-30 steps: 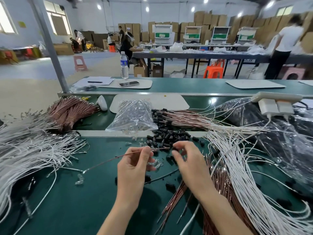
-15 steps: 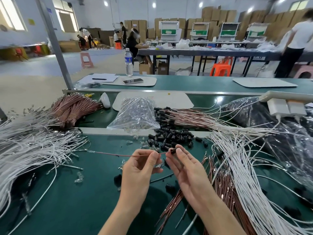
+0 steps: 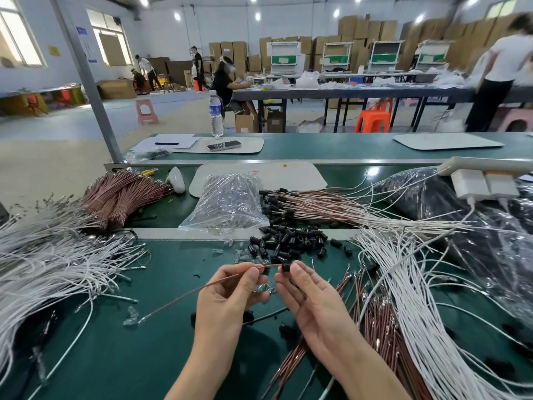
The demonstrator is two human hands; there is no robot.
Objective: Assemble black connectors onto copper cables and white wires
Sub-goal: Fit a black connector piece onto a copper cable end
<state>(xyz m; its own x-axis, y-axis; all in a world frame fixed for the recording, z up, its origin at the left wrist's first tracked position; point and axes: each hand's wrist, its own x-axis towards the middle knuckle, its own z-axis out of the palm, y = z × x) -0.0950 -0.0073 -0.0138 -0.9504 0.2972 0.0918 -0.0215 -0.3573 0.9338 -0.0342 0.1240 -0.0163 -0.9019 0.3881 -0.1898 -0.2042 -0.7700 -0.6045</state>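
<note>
1. Green bench matting (image 3: 129, 356) spreads across the near scene, loose black plastic connectors (image 3: 288, 241) heaped just beyond the hands, long white insulated wires (image 3: 418, 307) fanned right.
2. Done well, this step likely means lining the cable tip square with the connector's bore, then pushing straight without kinking.
3. Over the matting, the left hand (image 3: 230, 295) pinches a thin copper-coloured cable (image 3: 178, 297) near its far end, thumb against forefinger.
4. Palm showing, the right hand (image 3: 314, 301) pinches one small black cylindrical connector (image 3: 286, 267) at its fingertips, touching the cable's tip.

Left grip (image 3: 227, 295), right grip (image 3: 314, 301): fingertip pinches.
</note>
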